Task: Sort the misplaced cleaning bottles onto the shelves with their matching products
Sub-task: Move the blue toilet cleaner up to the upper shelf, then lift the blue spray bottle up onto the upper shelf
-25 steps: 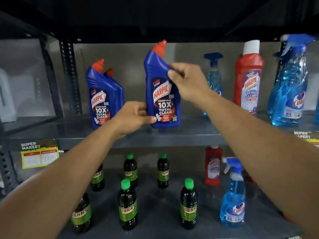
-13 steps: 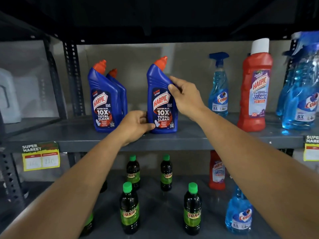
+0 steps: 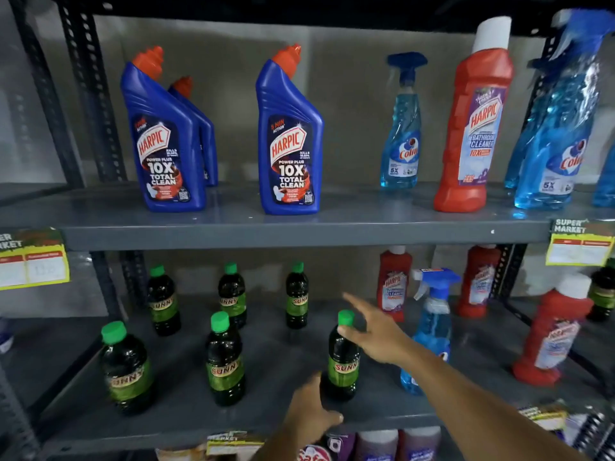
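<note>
Three blue Harpic bottles stand upright on the upper shelf (image 3: 299, 229): one at the middle (image 3: 289, 138), a front one at the left (image 3: 163, 141) and one behind it (image 3: 196, 128). To their right stand a small blue Colin spray (image 3: 401, 128), a red Harpic bathroom cleaner (image 3: 476, 121) and more Colin sprays (image 3: 559, 128). My right hand (image 3: 372, 331) is open over the lower shelf (image 3: 273, 361), fingers spread beside a blue Colin spray (image 3: 432, 327). My left hand (image 3: 311, 414) hangs loose and empty at the lower shelf's front edge.
Several green-capped dark Sunny bottles, the nearest (image 3: 342, 357) by my right hand, stand on the lower shelf. Red Harpic bottles (image 3: 394, 281) (image 3: 549, 331) stand at its right. Yellow price tags (image 3: 33, 261) (image 3: 580, 244) hang from the upper shelf edge. More bottles show below.
Both hands have let go of the middle blue Harpic bottle, which now stands alone on the upper shelf. They have dropped to the lower shelf, and the view has moved closer.
</note>
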`<move>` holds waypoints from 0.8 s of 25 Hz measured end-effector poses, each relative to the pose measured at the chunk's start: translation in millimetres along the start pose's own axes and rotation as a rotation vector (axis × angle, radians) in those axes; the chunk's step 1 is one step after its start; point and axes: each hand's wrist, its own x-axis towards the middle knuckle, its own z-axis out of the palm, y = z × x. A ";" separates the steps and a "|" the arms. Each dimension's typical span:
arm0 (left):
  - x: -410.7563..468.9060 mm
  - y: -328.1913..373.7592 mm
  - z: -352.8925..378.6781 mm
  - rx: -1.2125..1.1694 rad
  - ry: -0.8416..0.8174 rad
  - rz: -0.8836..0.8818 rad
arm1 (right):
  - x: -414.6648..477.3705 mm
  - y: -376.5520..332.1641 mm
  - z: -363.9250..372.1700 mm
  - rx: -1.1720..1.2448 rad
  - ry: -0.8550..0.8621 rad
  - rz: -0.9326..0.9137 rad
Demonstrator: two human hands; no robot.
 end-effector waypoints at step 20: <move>1.6 -34.4 -38.5 0.183 0.195 -0.216 | 20.6 -31.7 70.7 0.170 -0.037 0.046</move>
